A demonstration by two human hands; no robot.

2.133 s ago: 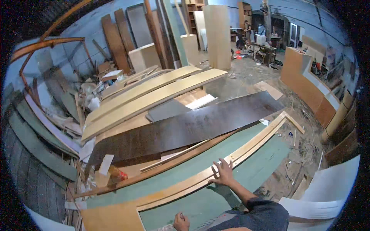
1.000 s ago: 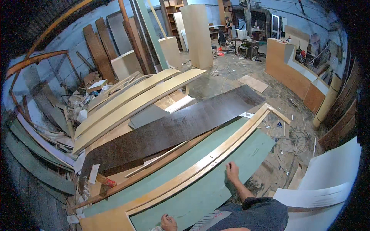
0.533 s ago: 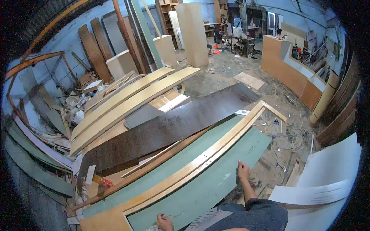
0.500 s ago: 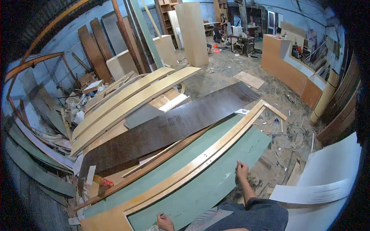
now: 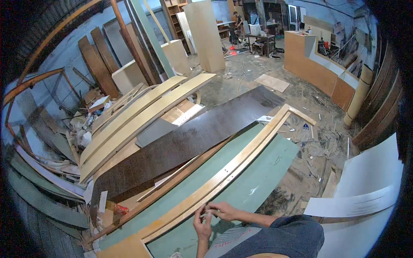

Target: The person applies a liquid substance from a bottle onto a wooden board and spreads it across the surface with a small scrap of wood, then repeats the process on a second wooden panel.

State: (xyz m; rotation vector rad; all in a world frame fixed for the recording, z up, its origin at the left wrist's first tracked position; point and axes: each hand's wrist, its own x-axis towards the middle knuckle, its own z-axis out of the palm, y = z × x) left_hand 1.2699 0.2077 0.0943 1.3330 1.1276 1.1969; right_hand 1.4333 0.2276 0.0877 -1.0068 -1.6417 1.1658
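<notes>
Green boarding point(image 5: 262, 172) is lying under a pale wooden frame point(image 5: 223, 174) while the left hand point(image 5: 201, 224) and right hand point(image 5: 226, 212) are holding bent fingertips close together, anything pinched indistinct.

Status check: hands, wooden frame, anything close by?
Left hand and right hand meeting at fingertips; anything between them too small to tell. Wooden frame lying over green board. Dark brown panel beyond it.
</notes>
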